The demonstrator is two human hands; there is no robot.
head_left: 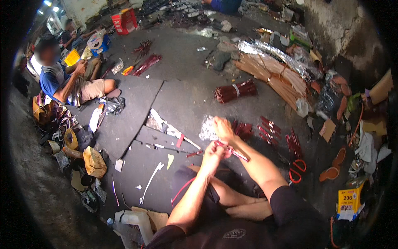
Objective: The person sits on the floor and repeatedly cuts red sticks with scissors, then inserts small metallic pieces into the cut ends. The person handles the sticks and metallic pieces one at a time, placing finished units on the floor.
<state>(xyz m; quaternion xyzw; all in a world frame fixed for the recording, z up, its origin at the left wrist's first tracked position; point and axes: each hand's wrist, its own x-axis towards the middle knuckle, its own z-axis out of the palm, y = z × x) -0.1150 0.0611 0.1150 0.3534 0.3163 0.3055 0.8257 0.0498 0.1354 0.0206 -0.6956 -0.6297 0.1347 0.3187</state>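
I sit on the floor with both forearms reaching forward. My left hand [212, 157] is closed around glossy dark red strips [237, 153], which stick out to the right below my right wrist. Just beyond it, my right hand [224, 129] has its fingers bent at the edge of a crumpled clear plastic bag [207, 129]. What those fingertips pinch is too small to make out. To the right of my right wrist lies a heap of dark red strips [243, 129], partly covered by the arm. Small sets of similar strips [269, 130] lie further right.
A tied dark red bundle [235, 91] and long tan strips [271, 76] lie ahead. Red-handled scissors [297, 171] rest at my right, near orange-brown sole-shaped pieces [330, 174] and a yellow can [348, 203]. A co-worker [68, 81] sits at left beyond a dark board [128, 108].
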